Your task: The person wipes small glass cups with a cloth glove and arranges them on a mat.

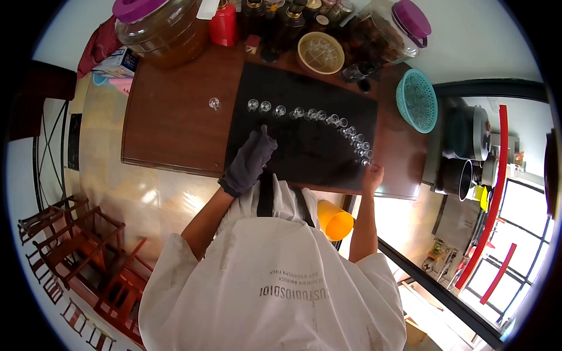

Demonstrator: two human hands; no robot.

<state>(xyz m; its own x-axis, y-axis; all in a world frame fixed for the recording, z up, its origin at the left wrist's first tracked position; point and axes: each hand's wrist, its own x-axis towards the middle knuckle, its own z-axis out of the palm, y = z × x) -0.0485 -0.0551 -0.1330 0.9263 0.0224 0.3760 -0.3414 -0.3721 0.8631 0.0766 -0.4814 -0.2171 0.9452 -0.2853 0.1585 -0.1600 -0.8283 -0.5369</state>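
Note:
Several small clear glasses (280, 110) stand in a curved row on a black mat (293, 149). The row runs from the mat's left side round to its right edge. At the near right end, my bare right hand (373, 176) has its fingers closed on a small glass (373, 167). My left hand (253, 159) wears a dark grey glove and hovers above the mat's left part, below the row. Its fingers point forward, stretched out, and nothing shows in them. Another small glass (214, 103) stands alone on the brown table, left of the mat.
On the brown table (170, 140), a big jar with a purple lid (167, 35), a red bottle (223, 26) and dark bottles line the back. A yellow basket (321, 52) and a turquoise basket (417, 100) hold glassware. Below the table's front edge is a yellow bin (335, 220).

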